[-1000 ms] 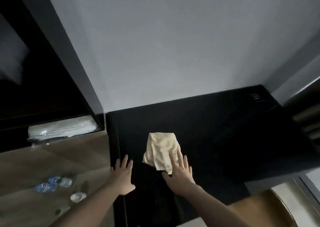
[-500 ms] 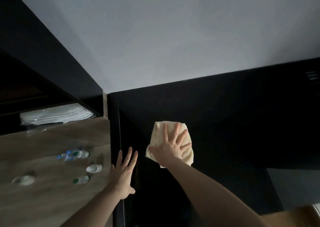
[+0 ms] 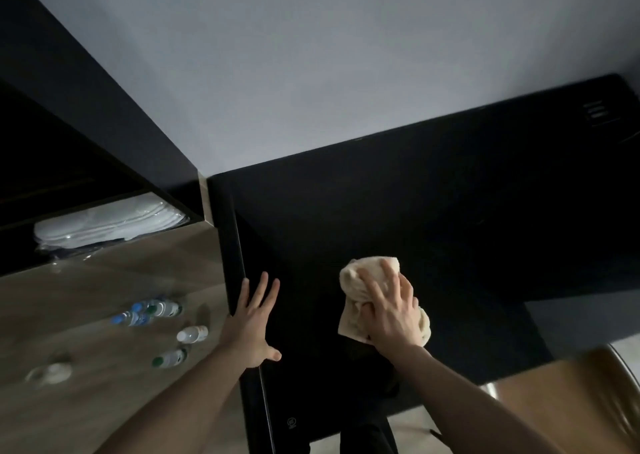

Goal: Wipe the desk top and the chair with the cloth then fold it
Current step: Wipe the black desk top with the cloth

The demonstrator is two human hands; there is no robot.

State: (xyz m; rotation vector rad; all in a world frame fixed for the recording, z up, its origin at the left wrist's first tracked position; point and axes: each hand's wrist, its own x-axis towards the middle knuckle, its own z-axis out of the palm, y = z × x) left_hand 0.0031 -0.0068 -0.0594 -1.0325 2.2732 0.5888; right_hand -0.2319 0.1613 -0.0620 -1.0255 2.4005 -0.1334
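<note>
- Dim room: a pale, smooth wall [image 3: 311, 72] rises behind a matte black desk [image 3: 415, 211] with a straight back edge.
- Left of the desk, a wood-grain counter [image 3: 104, 315] carries small plastic bottles [image 3: 152, 311], lying scattered, and white folded linen [image 3: 110, 221] in a dark shelf.
- A soft, cream cloth [image 3: 360, 280] lies bunched and wrinkled on the desk's middle; its long axis runs from near the person toward the wall.
- The right hand [image 3: 391, 311] presses on the cloth, fingers curled over and gripping its folds.
- The left hand [image 3: 252, 322] rests flat at the desk's left edge, fingers spread and holding nothing.
- A tan, rounded chair [image 3: 571, 401] shows at lower right.
</note>
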